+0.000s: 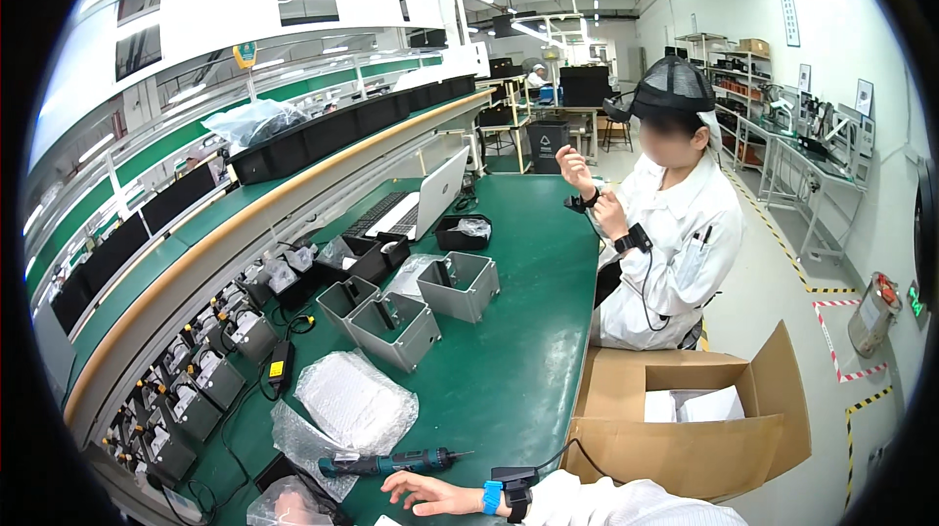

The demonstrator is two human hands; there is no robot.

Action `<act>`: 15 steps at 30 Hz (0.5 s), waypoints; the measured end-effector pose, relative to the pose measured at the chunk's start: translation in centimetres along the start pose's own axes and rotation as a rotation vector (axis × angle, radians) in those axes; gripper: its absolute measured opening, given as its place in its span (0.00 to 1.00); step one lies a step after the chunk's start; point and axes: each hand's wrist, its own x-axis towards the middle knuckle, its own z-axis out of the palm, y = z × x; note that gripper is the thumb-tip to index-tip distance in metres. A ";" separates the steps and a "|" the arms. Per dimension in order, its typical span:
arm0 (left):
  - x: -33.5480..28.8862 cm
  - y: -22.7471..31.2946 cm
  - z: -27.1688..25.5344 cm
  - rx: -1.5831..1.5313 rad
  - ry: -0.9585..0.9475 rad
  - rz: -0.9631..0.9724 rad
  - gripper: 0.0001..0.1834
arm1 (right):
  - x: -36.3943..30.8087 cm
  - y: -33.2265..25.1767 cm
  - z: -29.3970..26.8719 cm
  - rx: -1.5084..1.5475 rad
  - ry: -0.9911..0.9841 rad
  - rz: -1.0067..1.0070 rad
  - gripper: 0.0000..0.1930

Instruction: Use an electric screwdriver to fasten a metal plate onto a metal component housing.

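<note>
At the lower edge, my right hand point(430, 494) is stretched palm down above the green table, its fingers apart and holding nothing. A blue band and a black device are on its wrist. Just beyond its fingers lies a dark and teal electric screwdriver point(391, 462), bit pointing right. A skin-coloured patch, seemingly my left hand point(290, 504), shows through a clear plastic bag point(264, 508) at the bottom; its fingers cannot be made out. Beyond the screwdriver lies a bubble-wrap bag point(354, 401).
Grey open housings point(395, 332) stand mid-table, before black bins point(364, 257) and a laptop point(440, 195). Several grey units point(210, 379) line the left, with cables and a yellow-labelled black box point(281, 367). A co-worker point(675, 223) stands at right, both hands raised, behind an open cardboard box point(675, 448).
</note>
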 end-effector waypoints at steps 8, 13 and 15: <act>-1.5 -1.2 -1.0 -0.328 0.308 0.025 0.21 | -0.4 -1.0 0.4 -0.036 0.061 0.020 0.24; -3.5 -2.2 -1.0 -0.501 0.483 0.065 0.27 | -0.5 -1.3 0.8 -0.013 0.056 0.039 0.24; -3.6 -3.3 -1.4 -0.522 0.334 0.043 0.26 | -0.4 -1.1 0.9 -0.004 0.051 0.027 0.24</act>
